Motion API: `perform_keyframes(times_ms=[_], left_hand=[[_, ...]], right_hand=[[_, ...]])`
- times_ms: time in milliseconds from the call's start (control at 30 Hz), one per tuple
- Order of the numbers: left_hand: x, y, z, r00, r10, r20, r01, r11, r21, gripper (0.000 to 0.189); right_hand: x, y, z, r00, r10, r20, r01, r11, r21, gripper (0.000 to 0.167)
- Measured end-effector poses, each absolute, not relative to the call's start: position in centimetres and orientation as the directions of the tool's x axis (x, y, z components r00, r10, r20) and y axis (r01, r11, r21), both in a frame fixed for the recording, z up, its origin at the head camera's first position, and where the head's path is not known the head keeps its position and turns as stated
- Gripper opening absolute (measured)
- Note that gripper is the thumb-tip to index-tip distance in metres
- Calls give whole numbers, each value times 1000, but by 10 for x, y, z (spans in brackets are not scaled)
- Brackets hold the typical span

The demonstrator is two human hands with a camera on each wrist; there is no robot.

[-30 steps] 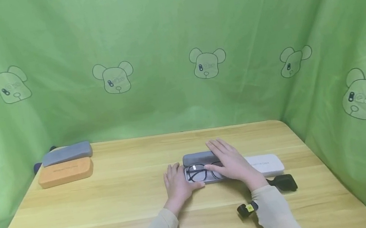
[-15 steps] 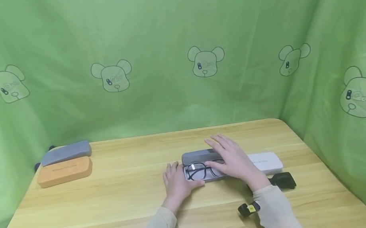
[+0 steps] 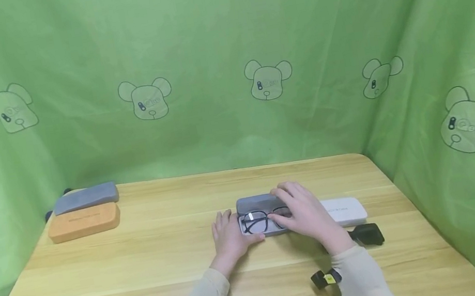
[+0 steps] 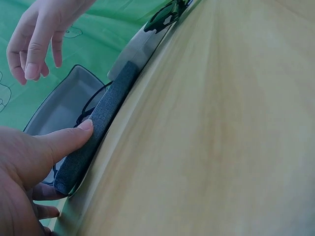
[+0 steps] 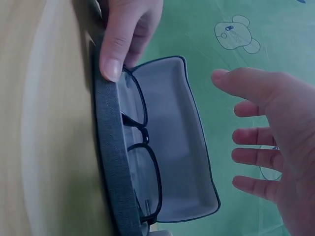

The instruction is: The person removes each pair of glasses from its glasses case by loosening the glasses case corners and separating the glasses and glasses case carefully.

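Note:
A grey-blue glasses case lies on the table with its lid raised at the back. Black-framed glasses rest folded inside, lenses upright. My left hand holds the case's left end, thumb pressing the front wall and fingers behind the end. Above the case's right half is my right hand, its fingers loosely bent and spread from the thumb. The right wrist view shows a gap between that hand and the raised lid. In the head view it hides the case's right end.
A white glasses case lies just right of the grey-blue one. Nearer me is a black object, partly behind my right forearm. An orange case and a blue-grey case lie at the far left. Green curtain surrounds the table.
My right hand's fingers rose slightly from the lid's edge, then came lower and bent more toward me. The left hand, case and glasses stay in place.

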State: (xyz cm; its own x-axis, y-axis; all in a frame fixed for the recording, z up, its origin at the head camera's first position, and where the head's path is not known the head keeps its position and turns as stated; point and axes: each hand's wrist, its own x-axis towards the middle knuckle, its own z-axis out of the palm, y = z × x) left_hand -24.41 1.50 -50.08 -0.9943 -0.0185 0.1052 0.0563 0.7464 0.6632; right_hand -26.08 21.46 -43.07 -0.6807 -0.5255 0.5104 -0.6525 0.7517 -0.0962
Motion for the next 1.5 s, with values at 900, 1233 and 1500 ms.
perform_keyframes(times_ms=[900,1233,1500], left_hand=[[-244,16,-503,-992,-26,124,65,737,673,85],[-242,15,-502,-993,-28,117,58,736,675,86],[-243,14,-501,-993,-31,116,55,738,673,88]], right_hand=[[-256,200,-475,-792,-458,404,-522,851,-59,41],[-258,197,-481,-825,-422,375,-477,877,-64,40],[-260,194,-480,-860,-389,330,-437,895,-84,38]])
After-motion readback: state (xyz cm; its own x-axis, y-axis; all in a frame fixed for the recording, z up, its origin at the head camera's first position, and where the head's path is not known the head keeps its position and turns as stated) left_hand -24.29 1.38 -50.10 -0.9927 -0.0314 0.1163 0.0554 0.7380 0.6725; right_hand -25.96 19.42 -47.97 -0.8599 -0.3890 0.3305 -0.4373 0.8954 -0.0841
